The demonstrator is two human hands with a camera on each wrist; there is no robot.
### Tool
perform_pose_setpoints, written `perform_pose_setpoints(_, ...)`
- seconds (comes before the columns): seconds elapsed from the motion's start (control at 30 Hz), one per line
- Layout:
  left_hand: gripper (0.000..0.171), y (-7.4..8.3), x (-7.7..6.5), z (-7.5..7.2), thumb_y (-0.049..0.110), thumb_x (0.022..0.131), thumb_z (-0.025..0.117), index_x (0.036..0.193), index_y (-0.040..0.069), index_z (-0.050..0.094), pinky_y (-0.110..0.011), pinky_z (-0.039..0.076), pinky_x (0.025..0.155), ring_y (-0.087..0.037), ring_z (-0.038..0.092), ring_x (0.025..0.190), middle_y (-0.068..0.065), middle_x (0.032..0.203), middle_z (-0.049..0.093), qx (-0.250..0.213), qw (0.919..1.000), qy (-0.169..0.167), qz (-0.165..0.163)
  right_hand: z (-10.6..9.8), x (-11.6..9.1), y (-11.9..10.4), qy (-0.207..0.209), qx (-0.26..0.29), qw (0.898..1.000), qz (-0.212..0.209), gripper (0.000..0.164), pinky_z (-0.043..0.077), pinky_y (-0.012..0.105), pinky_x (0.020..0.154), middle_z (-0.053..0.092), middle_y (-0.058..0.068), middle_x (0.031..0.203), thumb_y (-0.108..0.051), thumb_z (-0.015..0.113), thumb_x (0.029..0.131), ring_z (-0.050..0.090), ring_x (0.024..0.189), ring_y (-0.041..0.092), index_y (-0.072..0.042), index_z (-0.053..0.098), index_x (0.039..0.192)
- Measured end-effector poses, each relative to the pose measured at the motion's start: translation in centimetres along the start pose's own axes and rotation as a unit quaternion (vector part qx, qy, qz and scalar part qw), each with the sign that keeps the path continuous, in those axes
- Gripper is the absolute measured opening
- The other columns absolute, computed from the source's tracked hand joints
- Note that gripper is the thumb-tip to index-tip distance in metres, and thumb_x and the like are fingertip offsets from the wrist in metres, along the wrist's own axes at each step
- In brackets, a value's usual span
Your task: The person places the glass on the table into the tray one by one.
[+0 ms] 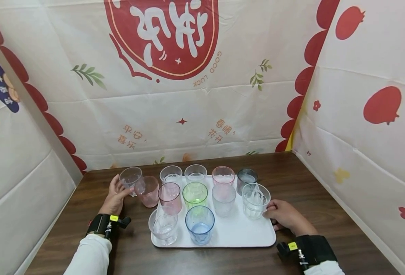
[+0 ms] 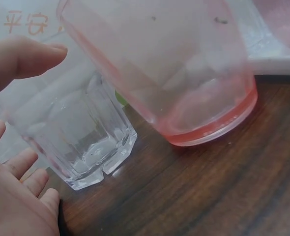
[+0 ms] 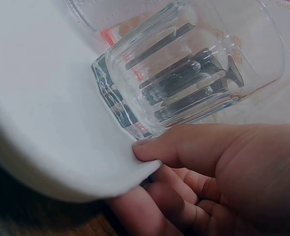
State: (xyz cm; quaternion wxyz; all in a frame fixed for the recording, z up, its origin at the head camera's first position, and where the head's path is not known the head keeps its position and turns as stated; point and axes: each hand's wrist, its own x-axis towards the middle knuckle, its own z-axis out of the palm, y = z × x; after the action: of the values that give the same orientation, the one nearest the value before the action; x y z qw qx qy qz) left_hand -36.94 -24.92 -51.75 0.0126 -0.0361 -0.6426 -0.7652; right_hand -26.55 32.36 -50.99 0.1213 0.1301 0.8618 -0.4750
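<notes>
My left hand (image 1: 114, 198) is beside a clear glass (image 1: 131, 178) on the wooden table, left of the tray. Its thumb and fingers are spread apart around the near side of the glass, as the left wrist view shows. A pink tumbler (image 2: 184, 98) stands just right of that glass, close to the tray's edge. With my right hand (image 1: 285, 215) I pinch the right rim of a white tray (image 3: 51, 113), thumb on top and fingers underneath. A clear faceted glass (image 3: 169, 73) stands on the tray right by that thumb.
Several glasses crowd the tray, among them a blue glass (image 1: 200, 227) at the front, a green glass (image 1: 195, 196) in the middle and a dark grey glass (image 1: 246, 179) at the back right. A printed cloth wall (image 1: 195, 103) rises behind the table (image 1: 133, 248).
</notes>
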Motion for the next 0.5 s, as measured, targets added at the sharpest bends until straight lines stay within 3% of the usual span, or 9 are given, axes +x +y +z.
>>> perform_pose_setpoints(0.23, 0.096, -0.5, 1.0, 0.0, -0.009, 0.092, 0.055, 0.160, 0.011, -0.011, -0.027, 0.017, 0.119, -0.032, 0.003, 0.153, -0.020, 0.167, -0.002, 0.005, 1.0000, 0.001, -0.004, 0.2, 0.0, 0.1, 0.001, 0.000, 1.000, 0.007, 0.034, 0.057, 0.037, 0.063, 0.057, 0.011, 0.096, -0.014, 0.074, 0.088, 0.057, 0.080, 0.023, -0.001, 0.058, 0.114)
perform_pose_setpoints(0.5, 0.097, -0.4, 2.3, 0.4, -0.012, 0.091, 0.057, 0.159, 0.008, -0.009, -0.016, 0.027, 0.104, -0.035, 0.009, 0.151, -0.025, 0.164, 0.003, 0.001, 0.9999, 0.000, 0.014, 0.2, -0.1, -0.1, 0.009, 0.002, 1.000, 0.008, 0.031, 0.057, 0.037, 0.063, 0.057, 0.011, 0.095, -0.013, 0.074, 0.087, 0.057, 0.080, 0.023, -0.001, 0.057, 0.111)
